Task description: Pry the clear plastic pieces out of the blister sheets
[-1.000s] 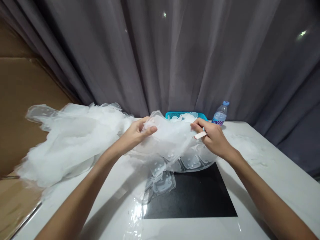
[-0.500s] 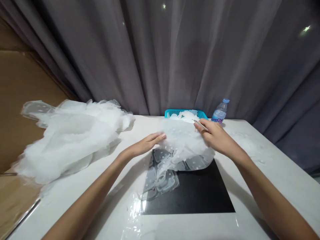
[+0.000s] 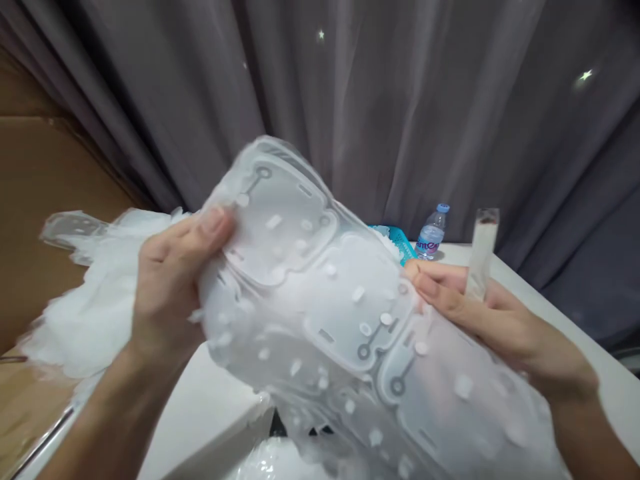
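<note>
Above table (image 3: 210, 393) | sheet (image 3: 345, 303), long axis descending rightward | left hand (image 3: 173, 280), right hand (image 3: 505, 330) gripping it

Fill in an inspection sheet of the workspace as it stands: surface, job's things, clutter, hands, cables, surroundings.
Surface: white table, partly hidden by the raised sheet.
Job's things: the sheet is translucent, with rounded panels and pale spots, and blurred toward the bottom; pale stick, one end up.
Clutter: white pile at left; blue basket with white bits, half hidden; bottle standing beside it.
Hands: left hand grips the sheet; right hand pinches its edge, with the stick between its fingers.
Cables: nothing seen.
Surroundings: grey curtain behind; cardboard at left.
</note>
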Tool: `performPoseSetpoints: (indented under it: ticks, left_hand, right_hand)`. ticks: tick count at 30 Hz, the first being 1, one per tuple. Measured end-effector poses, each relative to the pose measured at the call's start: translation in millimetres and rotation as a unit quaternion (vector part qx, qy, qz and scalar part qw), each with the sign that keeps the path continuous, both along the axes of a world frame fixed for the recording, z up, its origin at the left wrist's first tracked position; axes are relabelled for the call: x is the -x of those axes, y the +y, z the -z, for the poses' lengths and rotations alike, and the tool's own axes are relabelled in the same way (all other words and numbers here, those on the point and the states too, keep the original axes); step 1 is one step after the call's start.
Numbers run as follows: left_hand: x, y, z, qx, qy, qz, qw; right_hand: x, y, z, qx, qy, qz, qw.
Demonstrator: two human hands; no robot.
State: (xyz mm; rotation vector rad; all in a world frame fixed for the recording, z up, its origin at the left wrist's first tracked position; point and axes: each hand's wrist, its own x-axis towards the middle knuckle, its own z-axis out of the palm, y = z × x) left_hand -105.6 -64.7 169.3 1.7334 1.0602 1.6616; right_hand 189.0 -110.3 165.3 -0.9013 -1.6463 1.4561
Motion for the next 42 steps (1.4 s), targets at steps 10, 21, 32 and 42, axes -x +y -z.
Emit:
performPoseSetpoints:
  ticks: [10, 21, 32, 42]
  left_hand:
    - [-38, 98, 114.8, 0.153, 0.402, 0.035, 0.902]
    - [20, 120, 150.2, 0.331, 0.552, 0.085, 0.761]
    - [32, 107, 125.0, 0.418, 0.574, 0.15, 0.688]
    - [44, 121, 128.2, 0.352, 0.506, 0.152, 0.772]
  right_hand:
    - [-37, 102, 92.3, 0.119, -0.366, -0.095, 0.918]
    - [-65, 126, 134.4, 0.215, -0.425, -0.138, 0.868]
    - [-79, 129, 136.3, 0.226, -0.485, -0.109, 0.838]
    - [-82, 129, 134.7, 0.208, -0.505, -0.107, 0.831]
